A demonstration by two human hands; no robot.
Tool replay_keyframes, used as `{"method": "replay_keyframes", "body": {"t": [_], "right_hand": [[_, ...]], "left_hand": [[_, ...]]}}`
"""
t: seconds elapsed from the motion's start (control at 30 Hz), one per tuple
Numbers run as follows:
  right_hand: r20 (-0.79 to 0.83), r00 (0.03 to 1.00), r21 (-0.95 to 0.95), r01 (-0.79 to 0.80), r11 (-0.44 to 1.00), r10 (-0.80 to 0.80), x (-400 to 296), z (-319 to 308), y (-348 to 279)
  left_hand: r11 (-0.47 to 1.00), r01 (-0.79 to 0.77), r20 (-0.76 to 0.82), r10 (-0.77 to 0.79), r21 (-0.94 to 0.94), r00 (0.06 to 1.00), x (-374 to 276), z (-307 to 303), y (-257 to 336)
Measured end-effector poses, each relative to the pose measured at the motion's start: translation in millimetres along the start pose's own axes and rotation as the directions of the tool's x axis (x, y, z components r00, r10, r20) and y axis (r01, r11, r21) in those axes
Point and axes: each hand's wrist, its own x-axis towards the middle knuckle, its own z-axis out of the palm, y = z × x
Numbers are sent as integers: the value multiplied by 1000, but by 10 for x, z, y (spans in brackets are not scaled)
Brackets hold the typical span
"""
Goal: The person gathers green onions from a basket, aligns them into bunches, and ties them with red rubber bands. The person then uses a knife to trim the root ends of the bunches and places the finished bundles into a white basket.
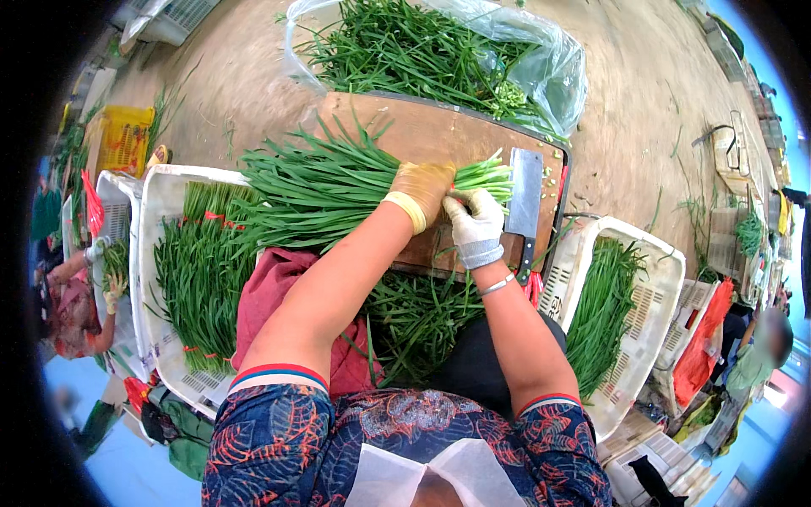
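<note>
A thick bunch of garlic chives [323, 184] lies across the wooden cutting board [469, 127], its leaves to the left and its pale stem ends to the right. My left hand [423, 190], in a yellowish rubber glove, grips the bunch near the stems. Close beside it my right hand [476, 218], in a white knit glove, has thumb and fingers pinched together at a bit of red tie on the bunch. A cleaver [524, 193] with a black handle rests on the board right of the stem ends. Small cut stem pieces [549, 184] are scattered past its blade.
Beyond the board, a clear plastic bag [557, 70] holds loose chives. A white crate [190, 171] of tied bunches stands at left, another white crate [659, 253] with chives at right. Loose leaves [424, 317] fill the space below the board. Other people work at both sides.
</note>
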Motion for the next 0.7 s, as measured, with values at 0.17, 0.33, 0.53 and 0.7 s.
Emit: {"method": "replay_keyframes", "body": {"t": [0.17, 0.33, 0.53, 0.7], "right_hand": [[248, 968, -368, 129, 921, -36, 122, -269, -162], [517, 854, -727, 400, 559, 61, 349, -350, -642], [588, 696, -799, 579, 163, 412, 581, -53, -677], [592, 618, -745, 664, 59, 518, 557, 129, -834]], "left_hand": [[999, 48, 61, -48, 7, 997, -26, -31, 31], [996, 90, 63, -89, -19, 994, 18, 25, 31], [996, 71, 67, -68, -51, 995, 0, -48, 20], [994, 65, 78, -58, -91, 995, 48, 30, -82]]}}
